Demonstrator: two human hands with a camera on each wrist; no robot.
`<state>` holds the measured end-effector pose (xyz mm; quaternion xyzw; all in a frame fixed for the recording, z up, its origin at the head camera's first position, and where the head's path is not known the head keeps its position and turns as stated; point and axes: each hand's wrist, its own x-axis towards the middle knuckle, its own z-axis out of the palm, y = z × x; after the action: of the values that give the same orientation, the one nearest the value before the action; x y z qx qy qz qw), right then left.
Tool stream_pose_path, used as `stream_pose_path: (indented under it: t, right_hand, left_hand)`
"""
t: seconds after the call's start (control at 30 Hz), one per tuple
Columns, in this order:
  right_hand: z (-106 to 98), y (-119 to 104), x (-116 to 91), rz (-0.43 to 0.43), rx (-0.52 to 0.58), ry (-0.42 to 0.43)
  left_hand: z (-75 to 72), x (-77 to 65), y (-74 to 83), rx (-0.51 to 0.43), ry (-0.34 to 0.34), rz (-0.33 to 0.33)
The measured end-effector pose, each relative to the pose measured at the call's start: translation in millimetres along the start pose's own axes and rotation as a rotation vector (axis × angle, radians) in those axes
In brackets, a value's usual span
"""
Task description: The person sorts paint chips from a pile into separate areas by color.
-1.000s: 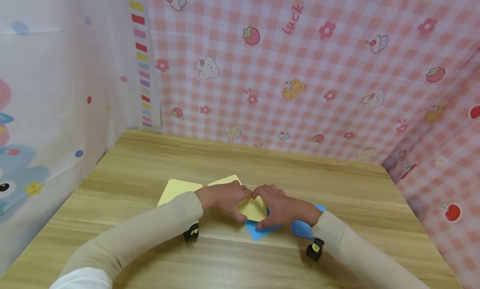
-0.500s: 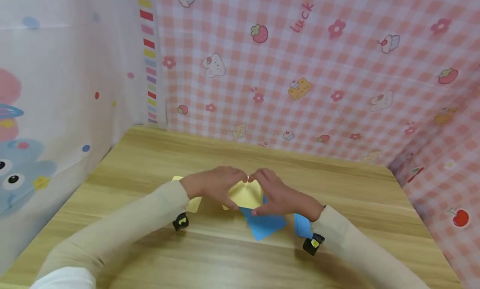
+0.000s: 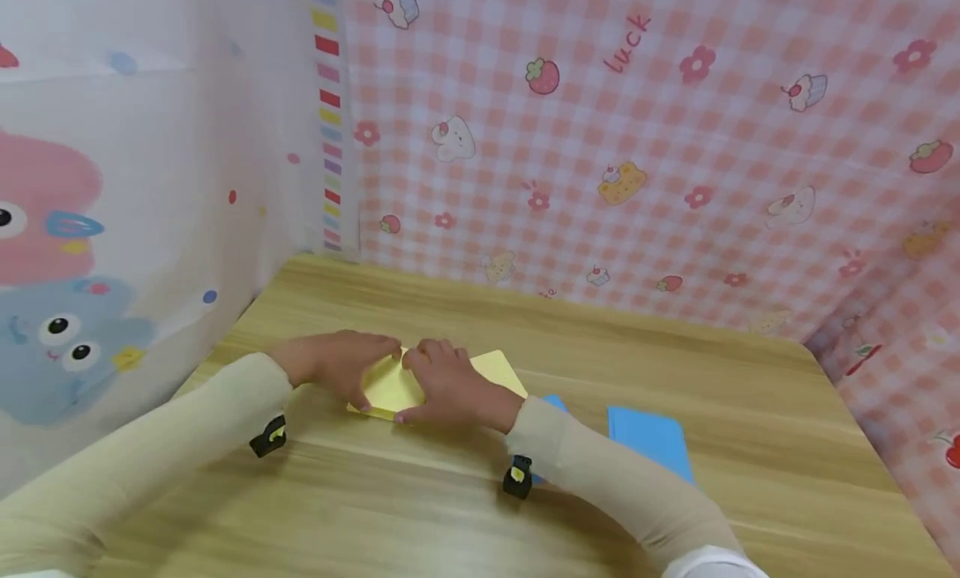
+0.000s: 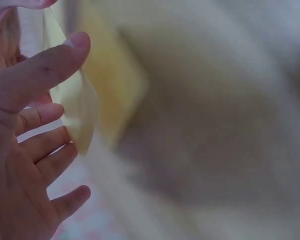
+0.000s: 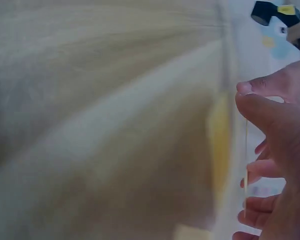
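Observation:
A yellow sheet of paper (image 3: 392, 386) with rounded corners is held between my two hands at the left of the table. My left hand (image 3: 337, 363) grips its left side, thumb toward me and fingers behind; the left wrist view shows this held paper (image 4: 80, 110) bowed. On the opposite side my right hand (image 3: 453, 388) pinches it, and the right wrist view shows it edge-on as a thin line. Below it, blurred in the left wrist view, lies another yellow sheet (image 4: 112, 75). A further yellow sheet (image 3: 498, 370) lies behind my right hand.
A blue sheet (image 3: 652, 436) lies to the right on the wooden table (image 3: 360, 511). Another blue sheet (image 3: 553, 401) is mostly covered by my right sleeve. A pink checked cloth (image 3: 570, 128) hangs behind the table, and a white printed cloth (image 3: 165, 161) at the left.
Both hands have lifted the yellow sheet off the blue one and carried it left, over the leftmost yellow sheet. The blue sheets are now more uncovered. The head view has turned slightly left.

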<state>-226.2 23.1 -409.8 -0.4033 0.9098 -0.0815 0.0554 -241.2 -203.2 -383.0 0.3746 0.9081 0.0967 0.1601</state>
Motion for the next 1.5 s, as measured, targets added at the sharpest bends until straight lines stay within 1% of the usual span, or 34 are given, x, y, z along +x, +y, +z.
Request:
stream_pose_path:
  t: [0.07, 0.13, 0.2, 0.27, 0.3, 0.37, 0.43, 0.5, 0.57, 0.63, 0.7, 0.8, 0.87, 0.9, 0.97, 1.0, 1.03, 1.1, 1.2, 1.3, 1.4, 1.5]
  right_hand:
    - [11.6, 1.1, -0.2, 0.014, -0.004, -0.056]
    - [15.0, 6.0, -2.3, 0.013, 0.003, -0.102]
    - [7.6, 13.9, -5.0, 0.009, 0.028, -0.132]
    - [-8.7, 25.4, -8.5, 0.018, 0.058, -0.146]
    - [-18.4, 32.2, -11.3, 0.025, 0.07, -0.145]
    - [-37.8, 47.5, -19.8, 0.039, 0.079, -0.138]
    - [-55.4, 62.4, -33.7, 0.043, 0.067, -0.138]
    - [-68.2, 75.7, -52.2, 0.031, 0.04, -0.154]
    - [-76.8, 85.8, -72.7, 0.018, 0.013, -0.194]
    - [-79.2, 93.0, -92.0, 0.01, -0.022, -0.245]
    - [-74.7, 98.7, -108.0, -0.001, -0.062, -0.294]
    - [-59.4, 106.0, -124.2, -0.02, -0.105, -0.336]
    - [-46.8, 111.0, -131.5, -0.043, -0.124, -0.329]
    - [-41.3, 113.0, -134.3, -0.049, -0.129, -0.318]
    - [-32.9, 114.9, -139.5, -0.062, -0.146, -0.275]
    - [-30.0, 115.1, -141.9, -0.064, -0.153, -0.251]
    - [-27.9, 114.5, -144.2, -0.063, -0.158, -0.227]
    - [-25.6, 111.4, -148.5, -0.061, -0.166, -0.185]
    - [-23.7, 105.0, -153.1, -0.056, -0.157, -0.148]
    - [-22.1, 100.1, -155.3, -0.035, -0.142, -0.147]
    - [-20.2, 97.6, -155.6, 0.002, -0.127, -0.169]
    - [-18.3, 96.9, -155.5, 0.025, -0.106, -0.187]
  left_hand:
    - [10.2, 4.8, -0.5, 0.008, -0.039, -0.008]
    - [14.0, 9.2, 1.9, 0.028, -0.08, -0.038]
    - [9.4, 12.5, 7.5, 0.069, -0.103, -0.057]
    - [0.2, 17.4, 15.6, 0.1, -0.101, -0.076]
    - [-5.1, 20.8, 21.2, 0.109, -0.089, -0.077]
    - [-14.9, 29.5, 35.8, 0.129, -0.043, -0.053]
    - [-21.5, 41.8, 53.8, 0.134, 0.018, -0.009]
    - [-25.4, 54.7, 75.2, 0.148, 0.067, 0.048]
    - [-24.7, 66.7, 96.5, 0.182, 0.102, 0.089]
    - [-18.6, 77.4, 117.6, 0.229, 0.118, 0.089]
    - [-6.1, 86.3, 137.3, 0.291, 0.128, 0.069]
    - [22.0, 96.4, 163.4, 0.345, 0.145, 0.027]
    - [42.0, 100.2, 176.1, 0.355, 0.17, 0.004]
    - [51.0, 101.4, 179.9, 0.355, 0.179, -0.01]
    - [64.0, 102.6, 182.6, 0.353, 0.194, -0.036]
    - [67.4, 103.0, 181.4, 0.345, 0.193, -0.049]
    - [69.1, 103.5, 178.8, 0.336, 0.194, -0.057]
    - [67.9, 105.0, 170.1, 0.325, 0.174, -0.053]
    - [60.0, 108.3, 155.9, 0.315, 0.127, -0.011]
    - [53.1, 113.0, 146.5, 0.304, 0.084, 0.052]
    - [50.4, 118.2, 144.4, 0.268, 0.061, 0.094]
    - [50.8, 123.2, 145.3, 0.224, 0.043, 0.107]
